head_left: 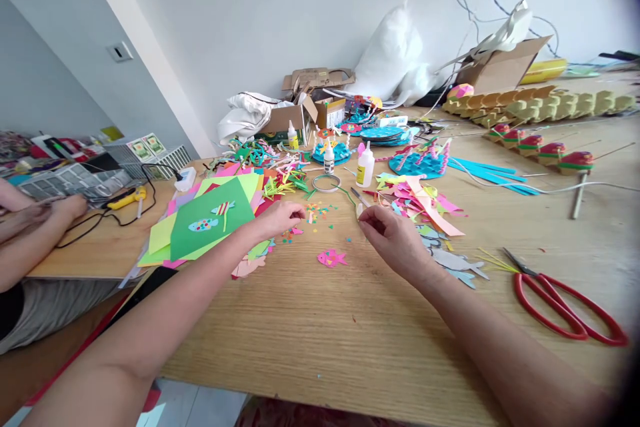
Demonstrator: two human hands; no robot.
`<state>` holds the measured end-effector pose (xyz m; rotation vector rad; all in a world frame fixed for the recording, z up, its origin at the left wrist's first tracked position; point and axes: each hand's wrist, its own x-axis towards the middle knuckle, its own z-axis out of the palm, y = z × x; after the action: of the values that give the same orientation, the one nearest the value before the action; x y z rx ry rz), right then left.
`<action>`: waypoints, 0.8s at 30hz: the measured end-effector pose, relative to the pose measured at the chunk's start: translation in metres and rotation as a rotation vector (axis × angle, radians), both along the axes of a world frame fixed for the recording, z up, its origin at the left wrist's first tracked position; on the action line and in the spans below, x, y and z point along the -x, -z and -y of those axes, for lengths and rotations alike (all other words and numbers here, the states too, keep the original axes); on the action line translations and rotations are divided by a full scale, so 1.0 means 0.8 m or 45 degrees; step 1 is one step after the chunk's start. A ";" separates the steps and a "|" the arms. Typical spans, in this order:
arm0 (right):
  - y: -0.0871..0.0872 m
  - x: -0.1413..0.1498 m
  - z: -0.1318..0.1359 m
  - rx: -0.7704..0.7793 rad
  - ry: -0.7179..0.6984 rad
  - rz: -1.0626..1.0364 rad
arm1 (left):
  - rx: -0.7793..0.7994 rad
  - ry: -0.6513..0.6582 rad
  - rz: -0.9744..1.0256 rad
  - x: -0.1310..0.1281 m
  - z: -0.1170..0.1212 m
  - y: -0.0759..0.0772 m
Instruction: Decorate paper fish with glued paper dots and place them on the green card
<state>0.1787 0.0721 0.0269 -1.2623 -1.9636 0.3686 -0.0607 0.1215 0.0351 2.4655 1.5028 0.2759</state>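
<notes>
A pink paper fish (331,258) with small coloured bits on it lies flat on the table between my hands. My left hand (286,219) is closed in a pinch beside a scatter of tiny paper bits (320,212); whatever its fingertips hold is too small to name. My right hand (387,230) is also pinched, its fingertips at the near end of a thin green stem (346,194) with a whitish tip. Whether the stem is in its grip, I cannot tell. Beyond the hands stand a white glue bottle (365,168) and a roll of tape (327,183).
Red-handled scissors (565,303) lie at right, near grey paper fish (453,260). Coloured sheets (213,217) with two paper fish on top are stacked at left. Blue crafted pieces (417,163) and cardboard boxes (285,121) stand behind. Another person's hands (65,210) are at far left.
</notes>
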 end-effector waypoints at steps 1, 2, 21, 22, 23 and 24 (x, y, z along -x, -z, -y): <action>0.000 0.000 0.000 -0.027 -0.001 0.003 | 0.006 0.003 -0.026 0.001 -0.009 0.000; 0.001 0.000 -0.001 -0.053 -0.005 0.009 | 0.012 0.006 -0.046 0.000 -0.016 0.000; 0.008 0.001 -0.001 -0.117 -0.071 0.099 | 0.033 0.060 -0.192 -0.015 -0.048 -0.008; 0.008 0.002 -0.001 -0.116 -0.074 0.105 | 0.032 0.061 -0.194 -0.015 -0.051 -0.006; 0.008 0.002 -0.001 -0.111 -0.079 0.111 | 0.030 0.059 -0.197 -0.015 -0.054 -0.005; 0.008 0.002 -0.002 -0.105 -0.083 0.116 | 0.026 0.055 -0.199 -0.015 -0.057 -0.003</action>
<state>0.1771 0.0734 0.0204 -1.1833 -2.0795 0.2635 -0.0490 0.1669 0.0375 2.5512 1.5007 0.0606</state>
